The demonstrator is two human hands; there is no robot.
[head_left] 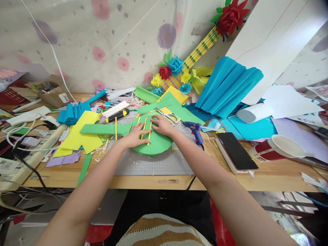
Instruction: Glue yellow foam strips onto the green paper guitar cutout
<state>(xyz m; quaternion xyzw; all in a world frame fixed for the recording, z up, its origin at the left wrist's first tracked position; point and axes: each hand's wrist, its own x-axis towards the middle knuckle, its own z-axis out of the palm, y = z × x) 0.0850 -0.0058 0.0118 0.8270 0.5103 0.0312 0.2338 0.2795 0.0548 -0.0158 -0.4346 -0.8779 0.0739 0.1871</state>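
My left hand lies flat with spread fingers on a green paper guitar shape, its fingertips at thin yellow strips laid along the green body. My right hand also rests open on the upper part of the shape, fingers stretched toward the left, touching the strips' top ends. The green shape lies on a grey cutting mat. Its long green neck runs to the left over yellow paper. Another yellow strip lies apart, just left of the hands.
Scissors and a blue glue gun lie just right of my hands. A phone, a tipped red-and-white cup, a blue paper fan and a finished paper guitar with flowers fill the right and back. A utility knife, cables and scraps crowd the left.
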